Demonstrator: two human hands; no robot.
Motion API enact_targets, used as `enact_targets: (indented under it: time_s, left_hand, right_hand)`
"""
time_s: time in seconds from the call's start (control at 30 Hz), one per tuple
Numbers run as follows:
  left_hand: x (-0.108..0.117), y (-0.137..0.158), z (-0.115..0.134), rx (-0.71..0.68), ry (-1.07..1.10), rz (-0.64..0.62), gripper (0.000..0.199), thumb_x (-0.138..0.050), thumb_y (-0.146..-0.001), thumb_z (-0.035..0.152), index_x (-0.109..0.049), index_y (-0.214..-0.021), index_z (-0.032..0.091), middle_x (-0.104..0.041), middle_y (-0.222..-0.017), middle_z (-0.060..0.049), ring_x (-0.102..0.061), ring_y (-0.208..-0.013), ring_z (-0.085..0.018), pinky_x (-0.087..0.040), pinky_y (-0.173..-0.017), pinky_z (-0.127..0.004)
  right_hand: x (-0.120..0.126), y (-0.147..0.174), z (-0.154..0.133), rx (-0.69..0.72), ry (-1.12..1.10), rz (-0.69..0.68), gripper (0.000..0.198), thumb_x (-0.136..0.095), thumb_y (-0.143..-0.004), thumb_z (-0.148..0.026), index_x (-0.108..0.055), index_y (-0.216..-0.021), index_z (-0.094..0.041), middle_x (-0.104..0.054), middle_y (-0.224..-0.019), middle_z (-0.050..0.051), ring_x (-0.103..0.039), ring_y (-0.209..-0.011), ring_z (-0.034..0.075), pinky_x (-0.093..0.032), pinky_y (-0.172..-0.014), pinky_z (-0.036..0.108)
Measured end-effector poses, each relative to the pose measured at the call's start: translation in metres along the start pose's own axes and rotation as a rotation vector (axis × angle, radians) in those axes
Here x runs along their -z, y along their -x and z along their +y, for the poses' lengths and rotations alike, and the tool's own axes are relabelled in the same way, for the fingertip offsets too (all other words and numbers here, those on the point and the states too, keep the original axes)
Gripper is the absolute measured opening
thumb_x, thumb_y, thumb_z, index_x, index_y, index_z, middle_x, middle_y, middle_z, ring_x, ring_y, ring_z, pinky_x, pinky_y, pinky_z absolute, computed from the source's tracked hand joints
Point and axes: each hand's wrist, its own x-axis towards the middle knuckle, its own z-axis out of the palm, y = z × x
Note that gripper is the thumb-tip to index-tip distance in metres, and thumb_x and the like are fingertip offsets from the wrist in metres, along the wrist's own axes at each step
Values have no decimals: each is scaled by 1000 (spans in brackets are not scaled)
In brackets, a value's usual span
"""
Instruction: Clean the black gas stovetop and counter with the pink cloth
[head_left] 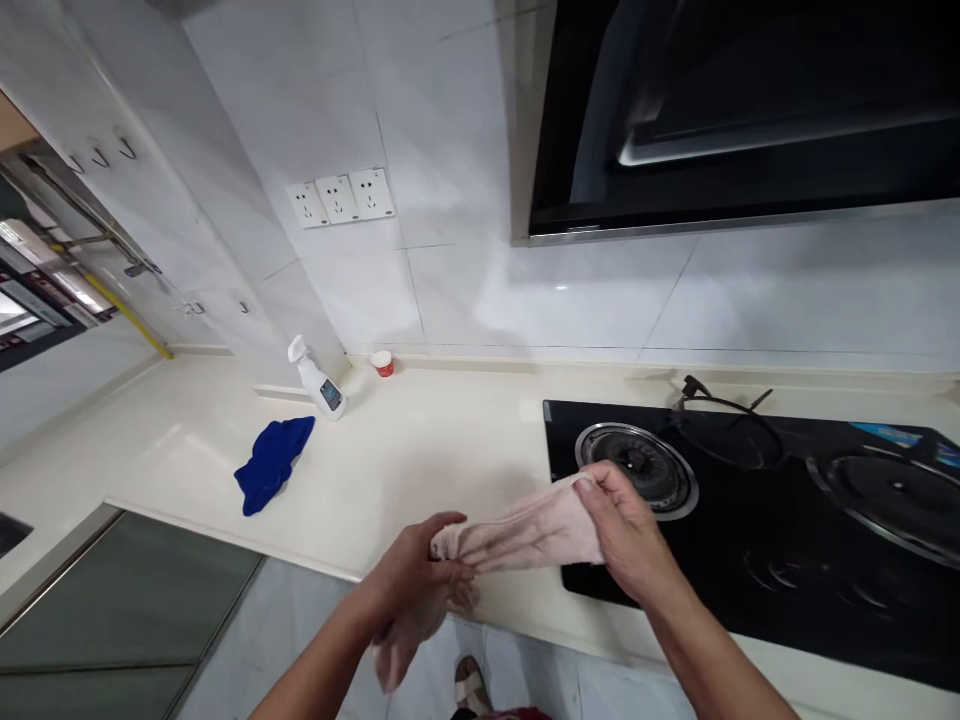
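Observation:
A pale pink cloth (536, 528) with dark smudges is stretched between my two hands above the front of the counter. My left hand (420, 565) grips its left part, and a loose end hangs below that hand. Pinched in my right hand (619, 525) is the other end, near the left front edge of the black gas stove (720, 570). A dark blue cloth (271, 465) lies crumpled on the cream countertop (450, 430) to the left. Behind it stands a white spray bottle (319, 380), and a small red and white cup (382, 363) sits by the wall.
The stove has a left burner (637, 465), a right burner (892, 495) and a black ring-shaped stand (727, 432) towards its back. Above hangs a dark range hood (750, 110). Wall sockets (341, 198) are at the left. A sandalled foot (470, 685) shows below the counter edge.

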Motion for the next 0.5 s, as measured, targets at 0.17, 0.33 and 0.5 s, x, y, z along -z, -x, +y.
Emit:
enact_targets:
  time_s: [0.17,0.33,0.5]
  left_hand:
    - [39,-17,7,-202,-258,-32,13,-49,-81,18,-58,-71,20,-54,-82,0,-52,-75,-14,-39,-65,-25]
    - [53,-43,5,-255,-365,204,21,-44,-74,11,-55,-89,22,-57,-84,0,-53,-74,-15,-40,-68,-27]
    - [60,-71,17,-287,-455,288,19,-45,-72,12,-55,-84,22,-56,-84,-1,-51,-73,-15,-39,-67,-27]
  right_hand:
    - [-18,1,-46,278,119,91,26,-67,-86,-48,-58,-90,-24,-51,-71,-3,-45,-59,11,-39,-51,23]
    - [-39,5,-79,379,126,176,20,-72,-83,-40,-60,-90,-25,-56,-72,-2,-49,-57,11,-40,-47,22]
    - [-52,-13,-126,436,93,291,19,-71,-84,-38,-58,-85,-25,-54,-67,-4,-47,-51,9,-39,-43,20]
